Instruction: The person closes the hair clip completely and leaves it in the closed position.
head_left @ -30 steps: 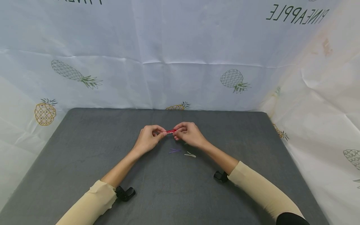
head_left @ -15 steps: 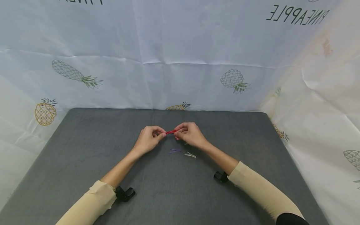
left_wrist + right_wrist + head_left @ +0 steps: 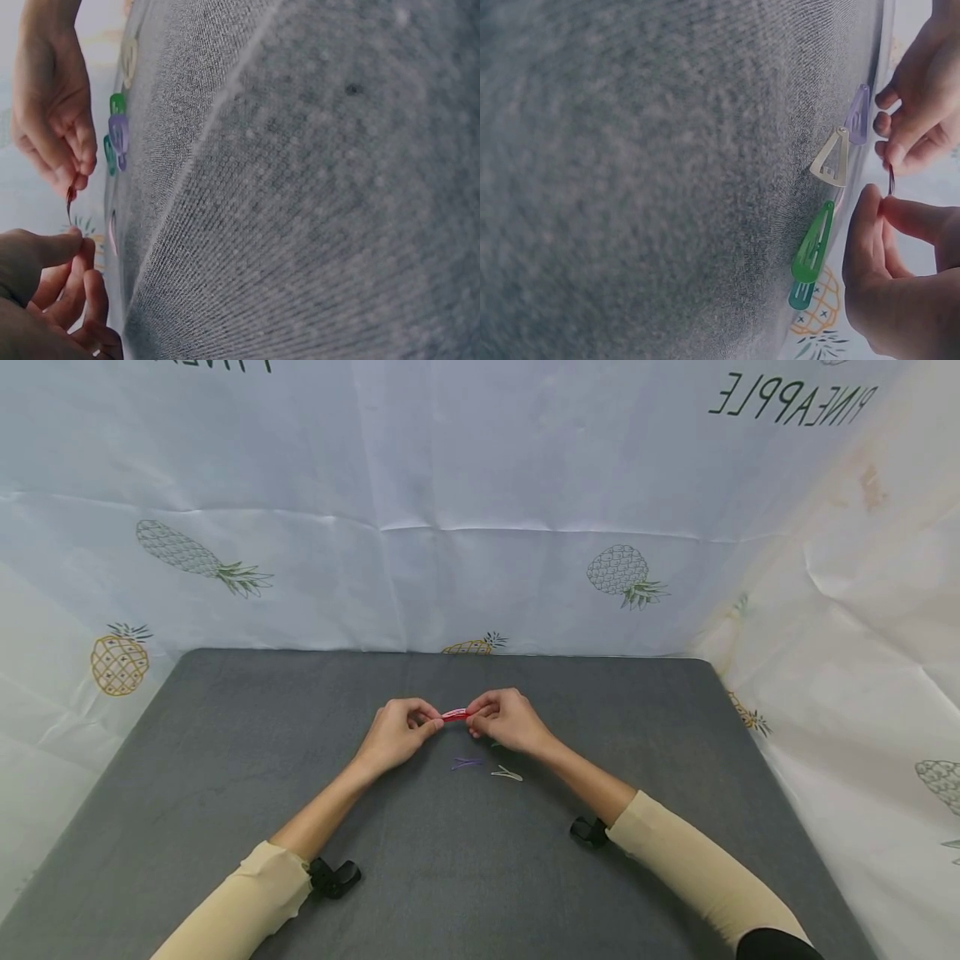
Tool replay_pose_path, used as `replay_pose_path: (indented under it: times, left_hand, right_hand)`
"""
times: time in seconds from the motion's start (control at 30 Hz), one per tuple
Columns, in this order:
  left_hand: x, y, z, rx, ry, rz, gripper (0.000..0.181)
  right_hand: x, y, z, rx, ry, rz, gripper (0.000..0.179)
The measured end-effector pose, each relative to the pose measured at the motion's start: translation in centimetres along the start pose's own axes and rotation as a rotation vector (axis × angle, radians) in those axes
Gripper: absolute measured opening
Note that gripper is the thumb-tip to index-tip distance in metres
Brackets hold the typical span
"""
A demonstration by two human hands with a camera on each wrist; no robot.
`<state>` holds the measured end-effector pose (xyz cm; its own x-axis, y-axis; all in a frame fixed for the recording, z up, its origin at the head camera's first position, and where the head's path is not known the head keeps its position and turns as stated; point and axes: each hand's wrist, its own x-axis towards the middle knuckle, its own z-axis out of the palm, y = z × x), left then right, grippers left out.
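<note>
A slim red snap hair clip (image 3: 454, 715) is stretched between the two hands above the table. The left hand (image 3: 399, 729) pinches one end of it between thumb and fingertips. At the other end, the right hand (image 3: 506, 718) does the same. Edge-on, the clip (image 3: 70, 201) shows as a thin, slightly bowed strip in the left wrist view. Below the hands lie a purple snap clip (image 3: 467, 762) and a cream one (image 3: 507, 772). Beside them, the right wrist view shows a green clip (image 3: 814, 244) and a teal clip (image 3: 801, 295).
A grey cloth-covered table (image 3: 420, 877) spreads under both arms. Behind it hangs a white curtain (image 3: 480, 460) printed with pineapples. A pinkish clip (image 3: 113, 231) lies on the cloth in the left wrist view. Black wrist cameras (image 3: 334, 878) sit at the sleeve cuffs.
Both hands and the red clip have come very slightly nearer the body. The clip's tilt has changed a little, and a pale shine shows along it again. The other clips stay put.
</note>
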<state>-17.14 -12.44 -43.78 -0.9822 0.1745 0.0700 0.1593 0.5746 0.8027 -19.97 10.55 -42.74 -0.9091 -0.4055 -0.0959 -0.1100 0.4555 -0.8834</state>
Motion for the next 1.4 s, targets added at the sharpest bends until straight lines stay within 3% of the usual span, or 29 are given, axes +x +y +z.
replay_pose_path:
  times: [0.33,0.8,1.4]
  left_hand:
    - [0.28,-0.24,0.08,0.029,-0.033,0.013,0.007]
    - [0.67,-0.06,0.18,0.06,-0.097,-0.034,0.007]
    - [0.69,-0.05,0.27,0.067,-0.112,-0.045,0.006]
  right_hand:
    - [0.13,0.13,0.13,-0.03,-0.014,0.018,0.016]
    - [0.46,0.55,-0.01,-0.121,-0.059,0.015,0.016]
    - [0.5,0.42,0.31,-0.177,-0.051,0.005,0.014]
